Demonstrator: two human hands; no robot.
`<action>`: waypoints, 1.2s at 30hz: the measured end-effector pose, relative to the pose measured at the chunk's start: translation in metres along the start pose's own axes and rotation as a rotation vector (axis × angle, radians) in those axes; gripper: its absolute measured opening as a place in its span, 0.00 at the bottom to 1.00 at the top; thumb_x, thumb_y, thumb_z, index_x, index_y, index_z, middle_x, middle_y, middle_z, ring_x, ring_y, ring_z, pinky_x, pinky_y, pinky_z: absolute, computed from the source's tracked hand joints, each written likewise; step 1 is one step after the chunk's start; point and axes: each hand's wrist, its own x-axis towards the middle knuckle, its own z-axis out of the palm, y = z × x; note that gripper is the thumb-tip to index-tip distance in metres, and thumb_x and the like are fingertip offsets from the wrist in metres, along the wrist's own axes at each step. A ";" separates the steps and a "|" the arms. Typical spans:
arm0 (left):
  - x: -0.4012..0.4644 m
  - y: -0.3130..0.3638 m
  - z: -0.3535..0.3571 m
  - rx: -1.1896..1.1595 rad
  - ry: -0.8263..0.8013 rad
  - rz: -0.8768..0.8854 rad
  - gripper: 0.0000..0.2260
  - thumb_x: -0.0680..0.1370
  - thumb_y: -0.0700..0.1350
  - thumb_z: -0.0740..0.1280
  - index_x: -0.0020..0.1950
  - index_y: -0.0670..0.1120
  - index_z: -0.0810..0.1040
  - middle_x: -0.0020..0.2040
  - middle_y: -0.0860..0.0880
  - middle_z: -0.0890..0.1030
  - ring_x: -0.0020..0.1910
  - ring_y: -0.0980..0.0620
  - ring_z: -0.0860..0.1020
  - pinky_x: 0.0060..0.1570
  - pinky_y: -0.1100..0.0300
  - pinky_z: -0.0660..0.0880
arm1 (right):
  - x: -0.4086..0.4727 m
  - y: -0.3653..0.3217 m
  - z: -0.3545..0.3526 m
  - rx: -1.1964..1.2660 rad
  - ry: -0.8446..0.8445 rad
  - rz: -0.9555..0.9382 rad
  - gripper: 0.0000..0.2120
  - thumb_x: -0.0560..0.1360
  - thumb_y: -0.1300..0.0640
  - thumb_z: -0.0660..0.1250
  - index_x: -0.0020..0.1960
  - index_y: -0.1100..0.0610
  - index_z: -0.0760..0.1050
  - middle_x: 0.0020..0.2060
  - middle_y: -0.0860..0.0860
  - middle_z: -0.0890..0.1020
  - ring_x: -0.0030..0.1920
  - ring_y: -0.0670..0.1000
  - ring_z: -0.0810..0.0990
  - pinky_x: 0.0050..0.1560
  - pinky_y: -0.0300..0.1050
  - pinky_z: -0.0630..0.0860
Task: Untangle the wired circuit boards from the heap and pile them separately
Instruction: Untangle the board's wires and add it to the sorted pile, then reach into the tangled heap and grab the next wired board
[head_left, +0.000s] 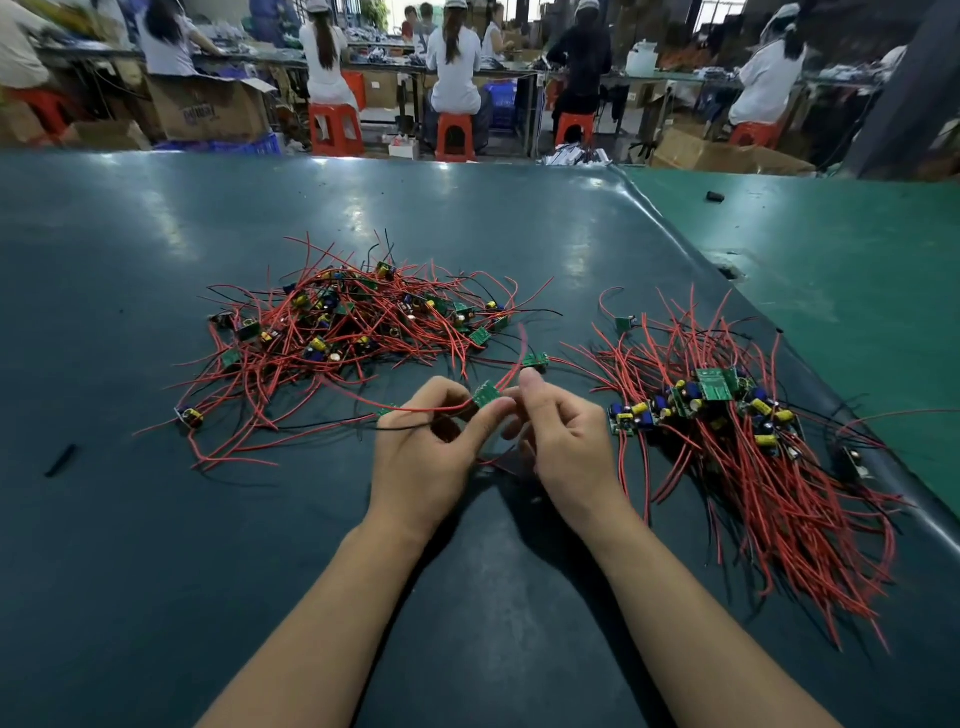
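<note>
A tangled heap (343, 322) of small green circuit boards with red and black wires lies on the dark table, left of centre. A sorted pile (727, 415) of boards with their wires combed toward me lies at the right. Between them, my left hand (431, 457) pinches a small green board (485, 396) with its fingertips; red and black wires trail left from it. My right hand (561, 436) is next to that board with the thumb raised and fingers curled; what it holds is hidden. Another board (536, 360) lies just beyond my right thumb.
The dark mat (156, 571) meets a green table surface (857, 249) at the right along a raised seam. A short black piece (61, 460) lies at the left, a small black part (715, 196) at the far right. Several seated people work at benches beyond the table.
</note>
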 end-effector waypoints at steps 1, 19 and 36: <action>-0.001 0.003 0.001 -0.013 -0.032 -0.010 0.13 0.71 0.56 0.75 0.37 0.50 0.74 0.31 0.58 0.77 0.28 0.60 0.71 0.29 0.67 0.68 | -0.001 -0.002 -0.001 0.083 -0.021 0.039 0.15 0.78 0.49 0.65 0.35 0.53 0.79 0.23 0.45 0.76 0.23 0.42 0.70 0.24 0.34 0.65; 0.005 0.018 -0.008 -0.506 -0.317 -0.386 0.11 0.68 0.48 0.72 0.40 0.40 0.81 0.28 0.48 0.79 0.24 0.53 0.75 0.26 0.64 0.73 | 0.003 -0.006 -0.011 0.281 -0.156 0.166 0.12 0.61 0.47 0.77 0.40 0.53 0.85 0.29 0.55 0.77 0.27 0.50 0.69 0.26 0.37 0.66; 0.058 0.108 0.078 -0.572 -0.453 -0.572 0.07 0.78 0.37 0.69 0.40 0.38 0.76 0.32 0.40 0.78 0.23 0.54 0.77 0.26 0.64 0.77 | -0.015 0.001 -0.002 -0.354 -0.161 0.053 0.12 0.71 0.57 0.66 0.29 0.47 0.72 0.30 0.48 0.77 0.31 0.42 0.72 0.35 0.40 0.70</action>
